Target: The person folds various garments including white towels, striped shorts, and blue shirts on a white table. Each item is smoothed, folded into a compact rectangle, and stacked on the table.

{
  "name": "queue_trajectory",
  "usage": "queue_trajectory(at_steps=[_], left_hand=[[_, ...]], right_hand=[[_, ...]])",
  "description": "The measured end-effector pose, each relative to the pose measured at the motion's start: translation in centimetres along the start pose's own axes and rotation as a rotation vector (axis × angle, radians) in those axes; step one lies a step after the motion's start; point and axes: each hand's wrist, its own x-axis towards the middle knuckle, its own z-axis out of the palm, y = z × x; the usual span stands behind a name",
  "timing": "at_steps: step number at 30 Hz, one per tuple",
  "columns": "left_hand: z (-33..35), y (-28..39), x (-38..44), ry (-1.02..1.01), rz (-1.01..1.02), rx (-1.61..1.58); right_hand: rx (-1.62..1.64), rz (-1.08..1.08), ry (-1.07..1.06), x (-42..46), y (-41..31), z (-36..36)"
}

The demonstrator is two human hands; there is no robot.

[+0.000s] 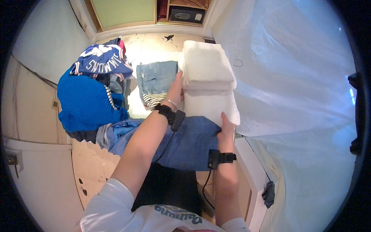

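Note:
Folded white towels [208, 65] lie before me, a smaller one above and a wider white one [203, 101] nearer to me. My left hand [176, 87] touches the left side of the white pile, its fingers partly hidden. My right hand [227, 132] rests at the near right corner of the nearer towel, thumb on top; its other fingers are hidden. Under my forearms spreads a blue cloth garment [188, 145], its far edge against the towel. Left of the towels lie folded denim shorts [158, 76] with a striped part [155, 99].
A heap at the left holds a bright blue knitted item [84, 101] and a blue sports jersey [101, 61] with lettering. Translucent sheeting [284, 87] hangs at the right. A dark cloth item [269, 194] hangs lower right. A cabinet [124, 13] stands beyond.

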Motion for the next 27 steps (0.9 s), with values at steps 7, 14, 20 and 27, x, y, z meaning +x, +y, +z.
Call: queue_trajectory(at_steps=[7,14,20,27], left_hand=[[1.4,1.4,4.8,-0.192,-0.009,0.138],[1.9,1.0,4.9,-0.224,-0.053,-0.009],[0.0,-0.6,3.7,-0.087,0.104,-0.188],[-5.3,-0.1,-2.9,0.152,0.230,0.170]], right_hand=[[-0.534,-0.269,-0.074,6.2,3.3,0.7],[-0.664,-0.260,-0.256,8.0,-1.7,2.5],[-0.801,-0.490,-0.402,9.8,-4.4,5.3],[-1.069,-0.723,-0.249,7.5,-7.7,10.6]])
